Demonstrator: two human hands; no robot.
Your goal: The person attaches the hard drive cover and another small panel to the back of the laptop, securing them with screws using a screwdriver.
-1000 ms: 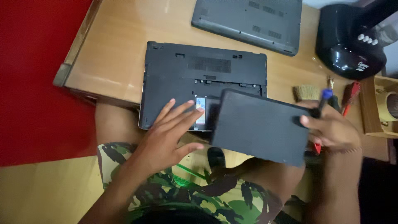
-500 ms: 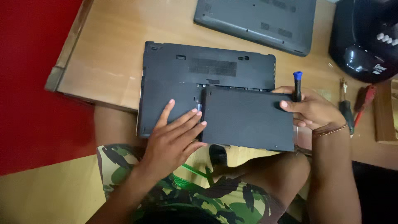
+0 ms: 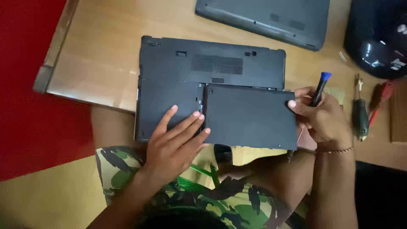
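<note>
Head view: left hand (image 3: 176,142) flat, steadying upturned laptop (image 3: 203,80); right hand (image 3: 324,118) at 3 o'clock, gripping screwdriver (image 3: 319,88), thumb seating cover panel (image 3: 250,116) (spare tools (image 3: 361,116) beside).

laptops (image 3: 212,68): 2 | screwdrivers (image 3: 319,88): 3 | helmet (image 3: 377,38): 1 | hands (image 3: 174,146): 2

Bare wooden table (image 3: 101,63) left of the laptop (image 3: 178,85) — screwdrivers (image 3: 360,116) crowd the right.
</note>
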